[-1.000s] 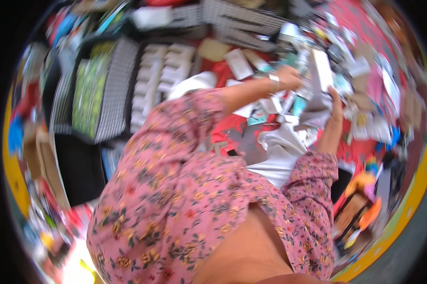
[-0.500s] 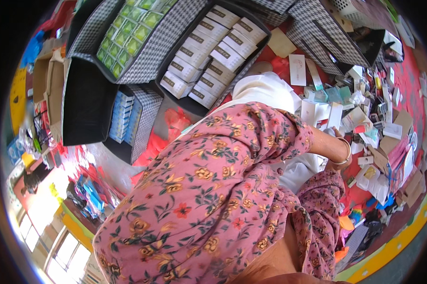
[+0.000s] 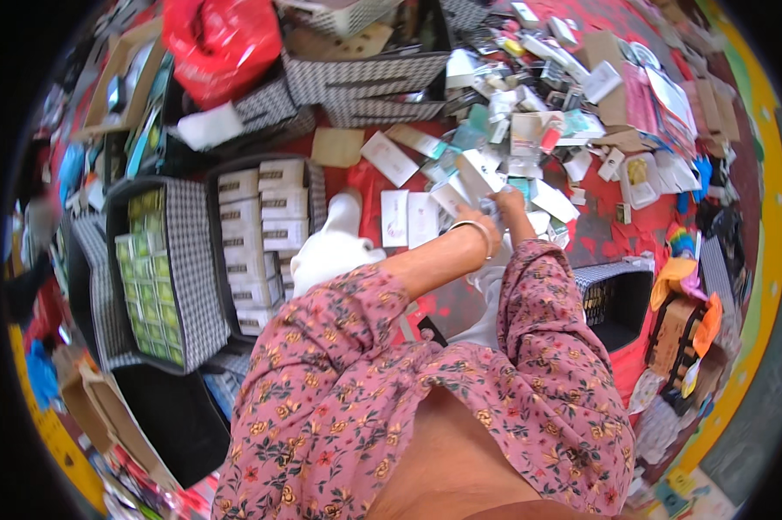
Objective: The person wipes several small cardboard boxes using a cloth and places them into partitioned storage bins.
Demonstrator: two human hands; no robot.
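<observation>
My left hand [image 3: 478,218], with a bangle at its wrist, and my right hand [image 3: 511,203] are close together over a heap of small boxes. Both look closed, with a small greyish item [image 3: 488,207] between them that is too blurred to name. Just beyond the fingers a white carton [image 3: 479,175] stands tilted; whether a hand touches it I cannot tell. Another pale box [image 3: 449,197] lies beside my left hand. Two flat white boxes [image 3: 407,218] rest on the red floor to the left.
To the left, a checked bin holds stacked white boxes [image 3: 250,230] and another holds green packs [image 3: 148,299]. A red plastic bag [image 3: 222,48] sits at the far left. A dark basket [image 3: 616,303] stands at my right. Loose boxes [image 3: 547,130] spread across the far floor.
The view has swung right, bringing the heap to the middle. My left arm now reaches forward rather than across to the right, and my right hand has come into view beside it.
</observation>
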